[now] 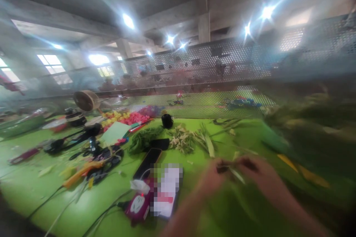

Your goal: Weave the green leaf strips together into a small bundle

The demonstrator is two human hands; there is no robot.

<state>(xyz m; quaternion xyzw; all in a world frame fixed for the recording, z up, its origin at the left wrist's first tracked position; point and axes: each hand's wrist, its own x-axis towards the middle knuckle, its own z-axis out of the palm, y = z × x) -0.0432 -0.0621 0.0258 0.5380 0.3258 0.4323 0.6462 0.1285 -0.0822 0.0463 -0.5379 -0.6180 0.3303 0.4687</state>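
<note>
My left hand [214, 172] and my right hand [254, 166] are close together above the right half of the green tabletop. Both have their fingers closed around a thin pale green stem [236, 174] with a narrow leaf-like strip. Motion blur hides its exact kind and the finger contacts. Just beyond my hands lies a bundle of long pale green strips [207, 141]. Left of that bundle is a heap of small cream and green sprigs [181, 139], and a dark green leafy bunch [143, 139] lies further left.
A lit phone [168, 192], a dark phone [147, 163] and a purple power socket [139, 205] with cables lie to my left. An orange glue gun [83, 172] is beyond them. Yellow and pink pieces [129, 118] line a perforated screen [194, 70]. A large blurred leafy pile [314, 129] stands right.
</note>
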